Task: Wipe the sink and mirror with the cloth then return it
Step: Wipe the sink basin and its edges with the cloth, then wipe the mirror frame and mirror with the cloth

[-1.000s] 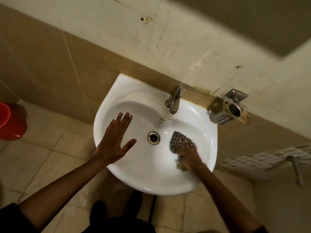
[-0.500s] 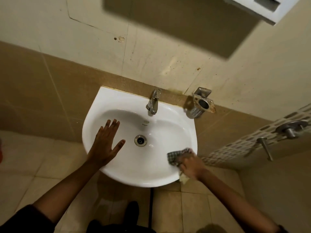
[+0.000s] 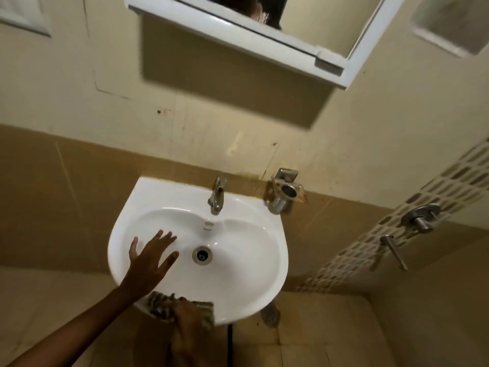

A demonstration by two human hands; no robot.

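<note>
A white wall-mounted sink (image 3: 254, 263) fills the middle of the view, with a round drain (image 3: 202, 255) and a chrome tap (image 3: 217, 196) at its back. My left hand (image 3: 148, 263) lies flat with fingers spread on the sink's left inner slope. My right hand (image 3: 188, 317) presses a checked cloth (image 3: 161, 304) against the sink's front rim; the hand covers part of the cloth. The mirror (image 3: 315, 19) in a white frame hangs on the wall above, cut off by the top edge.
A rusty metal holder (image 3: 287, 192) sticks out of the wall right of the tap. Shower valve handles (image 3: 420, 221) project from the mosaic strip at right. A floor drain (image 3: 270, 315) sits under the sink's right side. Tiled floor lies below.
My right hand has dragged the cloth from the basin's right side round to the front rim. The view has tilted up, bringing the mirror in. My left hand stays on the sink.
</note>
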